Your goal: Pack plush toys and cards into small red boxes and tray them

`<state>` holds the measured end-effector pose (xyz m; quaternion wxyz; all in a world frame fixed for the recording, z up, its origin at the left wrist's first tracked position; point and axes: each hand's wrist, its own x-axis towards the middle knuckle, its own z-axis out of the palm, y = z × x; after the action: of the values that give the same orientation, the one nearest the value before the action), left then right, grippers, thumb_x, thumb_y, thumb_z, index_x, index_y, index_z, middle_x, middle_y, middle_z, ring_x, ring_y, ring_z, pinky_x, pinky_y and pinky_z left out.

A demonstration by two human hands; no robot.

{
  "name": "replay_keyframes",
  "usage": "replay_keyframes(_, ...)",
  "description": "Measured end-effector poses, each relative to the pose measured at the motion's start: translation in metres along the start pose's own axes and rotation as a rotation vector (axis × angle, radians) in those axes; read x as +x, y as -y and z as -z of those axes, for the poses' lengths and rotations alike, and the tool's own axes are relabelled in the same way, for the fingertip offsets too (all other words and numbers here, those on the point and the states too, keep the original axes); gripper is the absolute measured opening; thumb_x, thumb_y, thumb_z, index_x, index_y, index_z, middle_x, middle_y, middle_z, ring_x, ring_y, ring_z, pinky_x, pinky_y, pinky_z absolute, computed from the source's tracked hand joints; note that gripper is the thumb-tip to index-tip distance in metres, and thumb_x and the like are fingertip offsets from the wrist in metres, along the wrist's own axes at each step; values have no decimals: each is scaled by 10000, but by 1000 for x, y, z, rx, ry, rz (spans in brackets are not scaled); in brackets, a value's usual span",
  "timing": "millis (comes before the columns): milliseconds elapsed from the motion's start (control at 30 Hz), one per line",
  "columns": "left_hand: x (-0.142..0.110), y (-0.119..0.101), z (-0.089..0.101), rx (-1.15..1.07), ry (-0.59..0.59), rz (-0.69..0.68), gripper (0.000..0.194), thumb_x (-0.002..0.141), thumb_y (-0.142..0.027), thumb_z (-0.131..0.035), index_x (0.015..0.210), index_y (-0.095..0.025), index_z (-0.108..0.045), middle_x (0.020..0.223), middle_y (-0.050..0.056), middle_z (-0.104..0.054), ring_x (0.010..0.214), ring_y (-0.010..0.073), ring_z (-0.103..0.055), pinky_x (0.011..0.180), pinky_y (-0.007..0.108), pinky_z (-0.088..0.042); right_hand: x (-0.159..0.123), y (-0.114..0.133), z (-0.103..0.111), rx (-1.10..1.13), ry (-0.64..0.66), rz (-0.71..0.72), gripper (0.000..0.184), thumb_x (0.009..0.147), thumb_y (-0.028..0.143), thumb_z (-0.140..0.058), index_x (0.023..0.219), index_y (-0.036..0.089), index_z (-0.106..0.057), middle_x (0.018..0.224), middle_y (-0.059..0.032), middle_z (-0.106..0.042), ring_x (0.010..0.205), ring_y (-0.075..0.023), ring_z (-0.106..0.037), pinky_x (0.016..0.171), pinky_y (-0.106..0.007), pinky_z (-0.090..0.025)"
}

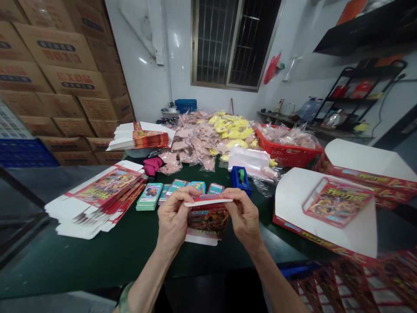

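Observation:
Between my two hands is a red printed carton with white flaps, held above the green table. My left hand pinches the left end of its upper white edge. At the right end of that edge, my right hand has its thumb and fingers closed on the card. Just beyond the hands lie stacks of small cards; a green-bordered stack is left of them. A blue tape dispenser with green tape stands behind my right hand. Flat unfolded cartons are piled to the left.
Bagged pink pieces and yellow pieces heap at the back beside a red basket. An open display box holding a packed carton stands right. Brown boxes are stacked at left. Filled red cartons sit low at right.

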<state>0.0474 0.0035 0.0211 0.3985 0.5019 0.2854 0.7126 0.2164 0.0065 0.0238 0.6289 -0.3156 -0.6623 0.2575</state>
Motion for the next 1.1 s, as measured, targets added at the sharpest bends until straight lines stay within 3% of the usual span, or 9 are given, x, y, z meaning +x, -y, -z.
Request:
replay_keyframes(100,-4,0,4,-11,81,6,108,809,-191,-568,744,-184,-653,1046,68,-629,1029,227,-574,832,336,-461,-1,8,10,2,185,-26,111,853,203,-540,956,200,-583,1030,-67,-597,991,-170,-583,783,-262,-497)
replay_keyframes(167,-5,-3,6,-37,176,-16,189,841,-275,-519,839,-177,-681,1103,101,-615,1078,261,-552,868,381,-454,0,14,16,-21,227,-48,142,826,224,-587,965,195,-598,1043,-72,-609,1003,-181,-587,783,-263,-507)
replay_keyframes(300,0,-16,5,180,241,-70,149,834,-276,-551,861,-176,-659,987,80,-650,967,209,-599,857,335,-460,1,22,18,-70,121,-131,98,824,258,-593,888,189,-618,931,-45,-643,855,-140,-627,703,-214,-521)
replay_keyframes(400,9,-26,6,363,291,-63,92,797,-236,-612,864,-183,-645,917,57,-673,887,179,-622,774,278,-487,2,26,14,-66,140,-216,131,817,275,-595,916,189,-602,887,-27,-649,770,-125,-637,660,-201,-524)
replay_keyframes(633,25,-32,16,456,426,-179,98,816,-206,-592,775,-180,-677,833,47,-707,832,167,-653,729,259,-511,-1,30,4,-165,53,-118,88,836,230,-544,849,184,-618,785,-14,-641,698,-113,-619,608,-188,-513)
replay_keyframes(833,12,-24,22,495,460,-277,167,842,-168,-547,933,-189,-686,1024,92,-679,961,191,-638,814,308,-511,-10,15,3,-241,-5,72,117,845,146,-528,861,186,-636,956,-61,-660,900,-148,-630,771,-252,-515)
replay_keyframes(967,0,-7,18,524,340,-440,279,758,-126,-655,1025,-206,-646,1097,99,-621,1025,218,-599,839,353,-504,-22,-2,-2,-299,-49,236,238,829,99,-539,1037,200,-599,1095,-85,-621,1020,-175,-593,879,-328,-481)
replay_keyframes(1033,-3,2,16,549,280,-494,289,751,-103,-656,1018,-214,-640,1076,87,-617,1002,210,-603,835,359,-505,-27,-7,-2,-282,-57,232,254,836,119,-535,1068,212,-578,1148,-89,-595,1069,-188,-571,887,-342,-476)
replay_keyframes(1100,-4,8,15,595,262,-497,279,761,-108,-645,1016,-218,-631,1048,79,-625,987,205,-606,827,355,-508,-25,-11,4,-243,-46,117,236,873,189,-490,1097,218,-557,1184,-92,-570,1061,-190,-573,844,-332,-495)
